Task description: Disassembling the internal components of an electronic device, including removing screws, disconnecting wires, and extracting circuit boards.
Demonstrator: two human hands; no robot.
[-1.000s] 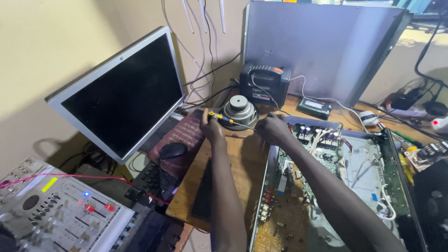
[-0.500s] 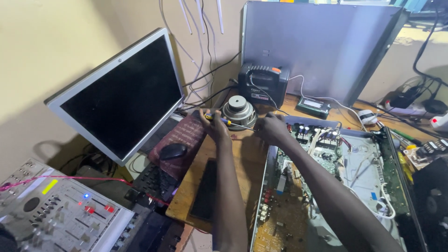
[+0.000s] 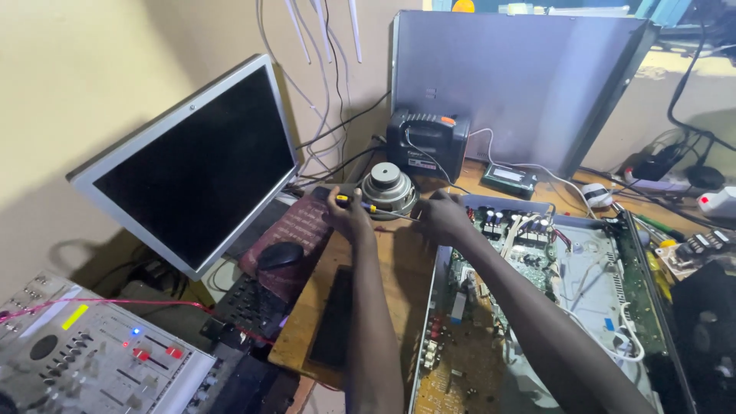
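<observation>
My left hand [image 3: 346, 215] grips a screwdriver [image 3: 369, 208] with a yellow and black handle; its thin shaft runs right toward my right hand [image 3: 445, 217]. My right hand's fingers are curled at the shaft's tip, at the top left corner of an opened metal chassis [image 3: 460, 337] full of circuit boards. Just behind both hands a round speaker driver [image 3: 389, 186] lies with its magnet up on the wooden table [image 3: 405, 268].
A dark flat monitor [image 3: 192, 169] leans at left. Behind the driver stands a small black box [image 3: 428, 142], then a large grey panel [image 3: 498, 77]. A mouse [image 3: 279, 254] lies on a maroon pad. An audio mixer [image 3: 92, 360] sits at bottom left. Cables and plugs lie at right.
Both hands have shifted slightly nearer along the table and the screwdriver shaft now reaches my right hand. The speaker driver has not moved.
</observation>
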